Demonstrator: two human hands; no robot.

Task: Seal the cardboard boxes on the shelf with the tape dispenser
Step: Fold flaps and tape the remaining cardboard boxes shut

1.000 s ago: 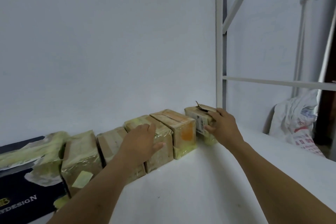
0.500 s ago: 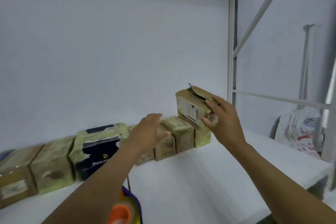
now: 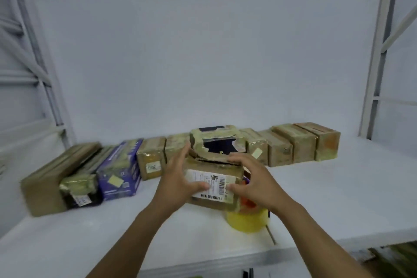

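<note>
White shelf (image 3: 316, 198) against a bare wall, rack uprights on either side. Row of taped boxes (image 3: 302, 144) along the back.

Both hands on one cardboard box (image 3: 212, 178) at mid-shelf, label (image 3: 209, 185) facing the camera.
- left hand (image 3: 178, 178) grips the left end, thumb on the label
- right hand (image 3: 255, 185) grips the right end, fingers curled over the top edge

Top flaps ragged, not yet taped. Tape dispenser (image 3: 248, 221), yellow roll, lies on the shelf under the box's right corner; whether they touch, cannot tell.

Step, as judged: positioning this box for sealing. Next move calls for setting it down with flaps pressed shut, then freeing one hand for the dispenser.
</note>
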